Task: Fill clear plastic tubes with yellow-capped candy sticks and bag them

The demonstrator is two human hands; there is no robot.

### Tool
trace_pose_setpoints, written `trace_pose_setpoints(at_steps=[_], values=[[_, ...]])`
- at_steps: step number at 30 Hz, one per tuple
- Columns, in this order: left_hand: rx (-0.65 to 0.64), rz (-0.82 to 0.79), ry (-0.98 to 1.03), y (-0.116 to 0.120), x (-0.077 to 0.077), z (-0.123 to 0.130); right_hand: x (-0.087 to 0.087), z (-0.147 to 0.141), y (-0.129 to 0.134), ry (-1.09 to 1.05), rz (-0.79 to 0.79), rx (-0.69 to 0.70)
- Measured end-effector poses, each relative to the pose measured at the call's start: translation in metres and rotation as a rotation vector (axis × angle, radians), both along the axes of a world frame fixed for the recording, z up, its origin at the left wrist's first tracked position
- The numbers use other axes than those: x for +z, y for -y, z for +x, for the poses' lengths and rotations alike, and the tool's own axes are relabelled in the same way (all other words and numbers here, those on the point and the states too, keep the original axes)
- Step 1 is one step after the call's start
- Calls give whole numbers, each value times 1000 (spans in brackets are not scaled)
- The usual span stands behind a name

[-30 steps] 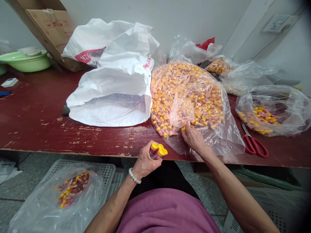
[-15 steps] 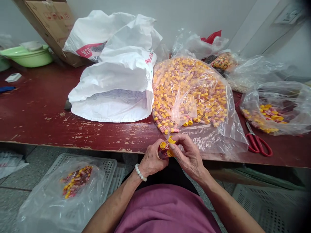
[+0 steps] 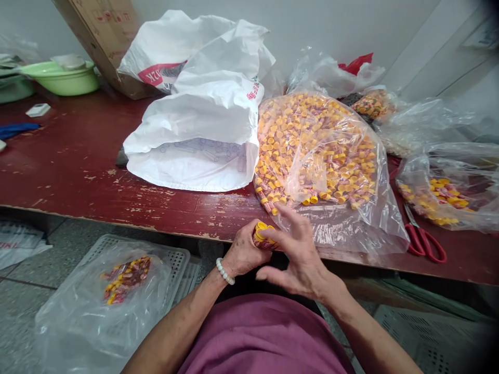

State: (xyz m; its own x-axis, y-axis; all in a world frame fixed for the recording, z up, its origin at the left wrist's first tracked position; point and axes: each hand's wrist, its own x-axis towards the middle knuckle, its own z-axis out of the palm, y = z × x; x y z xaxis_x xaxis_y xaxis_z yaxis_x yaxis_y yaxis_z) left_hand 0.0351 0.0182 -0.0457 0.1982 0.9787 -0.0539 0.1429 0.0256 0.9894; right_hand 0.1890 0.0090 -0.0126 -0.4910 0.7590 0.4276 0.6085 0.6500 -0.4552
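My left hand [image 3: 244,249], with a white bead bracelet [image 3: 224,271] on its wrist, grips a small bundle of plastic tubes with yellow caps [image 3: 263,235] at the table's front edge. My right hand [image 3: 298,254] is next to the bundle with its fingers spread, holding nothing. Its index finger reaches toward the caps. Just beyond it lies a large clear plastic bag [image 3: 312,150] packed with many similar yellow-capped tubes of red-and-white contents. The inner end of the bundle is hidden by my left fingers.
A white woven sack [image 3: 195,166] lies on the worn red table [image 3: 78,161]. Red-handled scissors [image 3: 424,244] and a clear bag of tubes [image 3: 440,195] are at right. A bag of tubes [image 3: 127,278] rests on a grey perforated crate [image 3: 117,249] on the floor at left.
My right hand has let go of the yellow caps it pinched and its fingers have spread. A second earlier it was at the large bag. The camera view has shifted slightly.
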Motion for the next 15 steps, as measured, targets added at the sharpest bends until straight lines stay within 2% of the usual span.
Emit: trace_pose_setpoints(at_steps=[4,8,11,15], values=[[64,-115,97,5,6,-7,-2,-10,-5,48,-74,166],[63,-255,375,10,11,-18,-1,-21,-14,-83,-186,178],[75,-371,535,14,6,-29,-6,-32,-18,-40,-135,215],[205,-474,734,24,-5,-39,-30,-52,-14,108,-47,330]])
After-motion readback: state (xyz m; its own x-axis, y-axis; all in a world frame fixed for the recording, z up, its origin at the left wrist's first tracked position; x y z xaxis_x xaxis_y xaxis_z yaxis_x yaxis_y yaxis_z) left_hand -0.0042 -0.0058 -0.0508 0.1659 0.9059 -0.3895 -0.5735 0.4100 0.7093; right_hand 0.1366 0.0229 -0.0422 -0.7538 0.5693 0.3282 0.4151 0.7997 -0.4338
